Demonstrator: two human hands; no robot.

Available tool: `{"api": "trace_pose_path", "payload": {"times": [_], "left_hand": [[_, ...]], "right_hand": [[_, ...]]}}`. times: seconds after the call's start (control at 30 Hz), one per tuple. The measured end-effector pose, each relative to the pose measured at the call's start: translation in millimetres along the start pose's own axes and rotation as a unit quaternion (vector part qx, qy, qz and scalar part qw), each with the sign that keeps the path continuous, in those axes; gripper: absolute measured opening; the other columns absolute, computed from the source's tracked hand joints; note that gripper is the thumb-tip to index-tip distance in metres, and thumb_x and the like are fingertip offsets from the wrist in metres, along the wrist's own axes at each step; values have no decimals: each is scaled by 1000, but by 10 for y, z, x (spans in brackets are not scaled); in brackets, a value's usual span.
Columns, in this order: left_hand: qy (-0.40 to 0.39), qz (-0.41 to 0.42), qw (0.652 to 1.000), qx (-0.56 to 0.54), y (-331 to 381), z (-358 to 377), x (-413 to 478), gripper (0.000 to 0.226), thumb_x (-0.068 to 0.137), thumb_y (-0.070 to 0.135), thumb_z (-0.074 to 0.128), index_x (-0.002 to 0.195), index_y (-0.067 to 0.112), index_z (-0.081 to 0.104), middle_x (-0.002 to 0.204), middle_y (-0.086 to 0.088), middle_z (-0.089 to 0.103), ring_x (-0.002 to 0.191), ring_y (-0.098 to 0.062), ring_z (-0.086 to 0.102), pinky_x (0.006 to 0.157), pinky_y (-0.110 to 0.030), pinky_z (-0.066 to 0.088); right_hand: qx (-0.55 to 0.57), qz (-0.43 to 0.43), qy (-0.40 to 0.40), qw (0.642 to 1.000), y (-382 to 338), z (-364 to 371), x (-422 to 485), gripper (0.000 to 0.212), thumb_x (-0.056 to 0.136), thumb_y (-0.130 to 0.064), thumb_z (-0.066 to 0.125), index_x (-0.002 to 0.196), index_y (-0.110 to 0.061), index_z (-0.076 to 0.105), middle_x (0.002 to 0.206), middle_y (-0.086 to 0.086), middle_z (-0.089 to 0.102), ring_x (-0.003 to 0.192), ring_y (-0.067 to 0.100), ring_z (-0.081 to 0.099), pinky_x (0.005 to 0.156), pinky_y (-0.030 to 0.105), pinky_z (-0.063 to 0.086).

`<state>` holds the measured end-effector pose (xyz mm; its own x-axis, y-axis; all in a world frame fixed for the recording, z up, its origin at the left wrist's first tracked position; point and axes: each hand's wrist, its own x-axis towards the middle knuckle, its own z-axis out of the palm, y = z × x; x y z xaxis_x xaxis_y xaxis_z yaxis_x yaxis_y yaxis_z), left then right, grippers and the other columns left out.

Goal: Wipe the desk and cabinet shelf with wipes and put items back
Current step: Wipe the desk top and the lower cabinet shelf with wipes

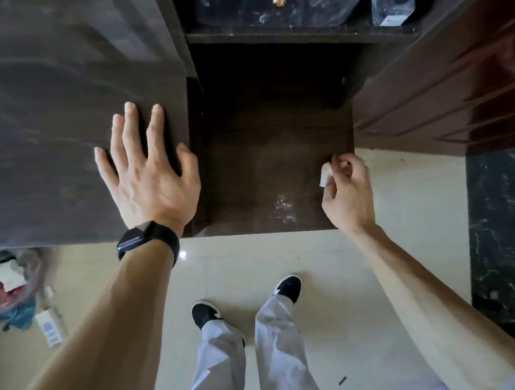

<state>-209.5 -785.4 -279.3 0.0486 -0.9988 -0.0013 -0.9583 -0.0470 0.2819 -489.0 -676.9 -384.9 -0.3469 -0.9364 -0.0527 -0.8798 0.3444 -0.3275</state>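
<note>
Head view: left hand [150, 178] lies flat, fingers spread, on the dark table [34, 112]; right hand [346, 190] pinches a small wadded wipe [325, 175] at the cabinet shelf [271, 165] edge — soft, light, probably damp, best gripped bunched

Left hand [148, 175] flat, fingers spread, on dark wooden desk top [34, 112]; right hand [346, 190], at 3 o'clock, pinches small white wipe [325, 175] at dark shelf [278, 164] edge.

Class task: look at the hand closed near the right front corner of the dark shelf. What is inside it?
The right hand holds a small white wipe, pinched in its fingers over the shelf. Only one crumpled end shows; the rest is covered by the hand.
</note>
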Motion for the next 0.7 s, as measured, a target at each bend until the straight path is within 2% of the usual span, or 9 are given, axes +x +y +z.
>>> {"api": "trace_pose_path", "payload": {"times": [0.1,0.17,0.23,0.3,0.4,0.47,0.53,0.6,0.7], "left_hand": [[3,-1,1000,-4,8,0,8,59,97,43,38,154,31,32,166,-1,21,154,-22,14,123,-53,8],[7,0,1000,-1,13,-4,11,59,97,43,39,154,30,33,166,-1,22,153,-22,15,123,-54,9],[6,0,1000,1,10,-7,10,59,97,42,39,154,30,33,166,-1,22,153,-23,16,123,-54,9],[2,-1,1000,2,11,-11,4,59,97,42,39,154,30,32,166,-1,21,153,-23,15,123,-54,9],[2,-5,1000,4,17,-13,9,58,97,43,39,154,31,32,166,-1,21,154,-22,14,123,-54,9],[5,-4,1000,4,15,-14,10,58,98,43,39,154,31,32,165,-1,22,154,-22,15,123,-54,10],[10,-3,1000,7,13,-7,8,58,98,44,39,154,32,32,165,0,22,154,-22,15,123,-54,10],[7,-4,1000,10,14,-6,6,58,98,44,39,154,32,32,165,0,22,154,-21,15,124,-53,10],[0,-8,1000,8,16,-19,14,58,98,45,38,154,32,32,166,0,22,154,-21,14,124,-53,9]], "right_hand": [[-12,-22,6,1000,-33,37,-197,41,97,-19,54,137,-12,53,127,10,48,107,26,49,91,33,51],[-4,-53,20,998,-26,94,-366,35,95,-11,60,130,-12,61,122,8,57,102,27,53,87,36,55],[28,-122,-6,992,-50,117,-559,35,89,0,65,122,-12,67,119,3,64,99,27,58,85,36,55],[60,-158,-31,985,-58,61,-581,32,88,-1,66,116,-14,71,113,0,67,95,25,61,84,36,55],[84,-88,9,993,-121,3,-60,23,92,-10,62,111,-17,72,102,4,66,87,28,63,79,38,56],[84,-35,55,994,-204,15,477,23,92,-11,60,112,-15,71,101,10,64,85,31,64,76,38,57],[82,-23,76,993,-292,28,843,24,92,-12,59,112,-14,72,103,12,64,86,29,65,78,36,57],[92,-33,67,993,-337,53,763,25,93,-13,59,113,-16,73,104,8,63,88,22,64,83,30,55],[116,-85,9,990,-277,75,-96,26,93,-12,63,116,-21,72,104,1,62,91,17,65,85,26,53]]}}
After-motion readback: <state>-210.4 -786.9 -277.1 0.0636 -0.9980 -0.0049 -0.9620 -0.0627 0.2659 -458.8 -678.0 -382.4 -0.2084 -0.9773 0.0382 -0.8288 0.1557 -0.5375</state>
